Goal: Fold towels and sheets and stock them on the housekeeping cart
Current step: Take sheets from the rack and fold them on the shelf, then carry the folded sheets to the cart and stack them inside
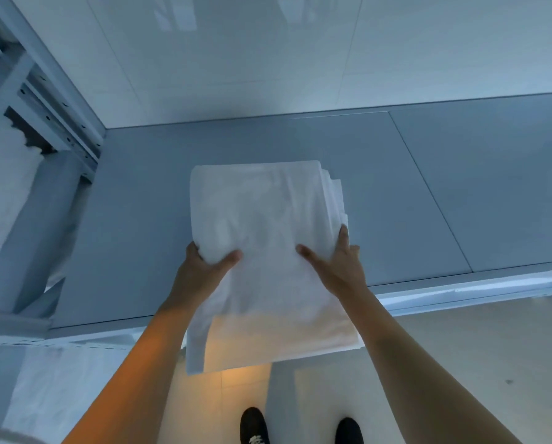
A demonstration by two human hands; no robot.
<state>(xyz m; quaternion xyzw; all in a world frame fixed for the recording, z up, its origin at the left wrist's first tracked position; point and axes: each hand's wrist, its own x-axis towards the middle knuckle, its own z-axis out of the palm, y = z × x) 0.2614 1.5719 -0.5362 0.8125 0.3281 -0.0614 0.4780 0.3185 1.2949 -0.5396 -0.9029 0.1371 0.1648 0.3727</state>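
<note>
You are gripping the folded white sheet (pixel 265 238) at its near corners, left hand (pixel 201 267) with thumb on top and fingers curled under, right hand (pixel 335 264) clamping the right edge, thumb spread across the top. It is overhanging the shelf's (pixel 444 187) front edge, looking soft, light and floppy, so support it from underneath. No readable labels are showing.

Grey shelf (pixel 460 193) bearing one folded white sheet (pixel 261 213).
</note>
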